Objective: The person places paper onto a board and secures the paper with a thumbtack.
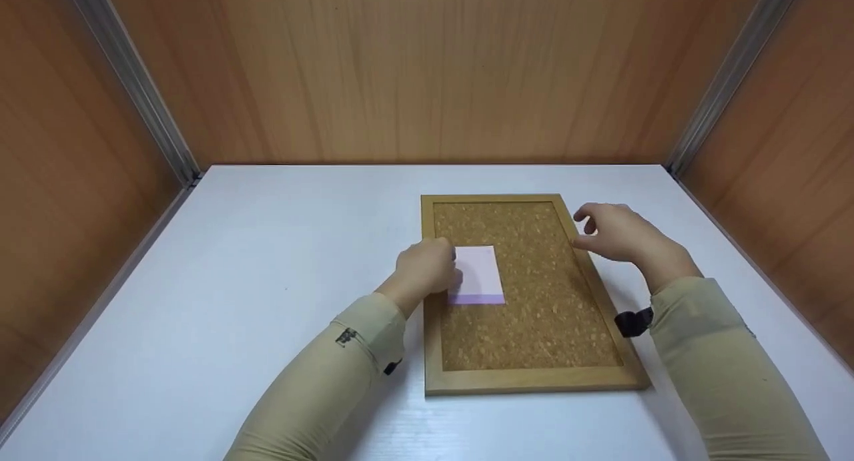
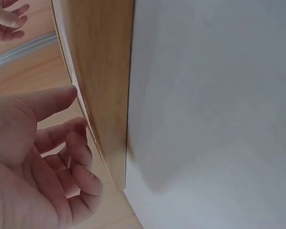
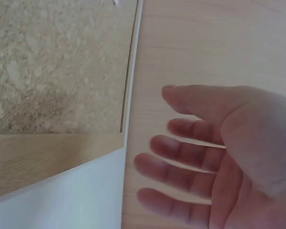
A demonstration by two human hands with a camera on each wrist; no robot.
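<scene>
A cork board (image 1: 534, 294) in a wooden frame lies flat on the white bench (image 1: 267, 281), right of centre, with its long side running away from the person. A pale pink note (image 1: 482, 274) lies on the cork, toward the left side of the board and roughly midway along its length; a slightly darker strip runs along its near edge.

The left hand (image 1: 427, 267) sits at the left edge of the note, over the board's left frame rail. From the head view its fingers cover the note's left margin, but I cannot tell whether they pinch it or just press on it. In the left wrist view the fingers (image 2: 74, 157) are loosely curled and apart, next to the frame's wooden edge, with nothing visibly clamped between them.

The right hand (image 1: 620, 234) hovers above the board's right frame rail, near the far corner, well apart from the note. Its fingers (image 3: 181, 157) are spread and relaxed, holding nothing.

Wood panel walls enclose the bench on three sides, with metal strips in the corners.
</scene>
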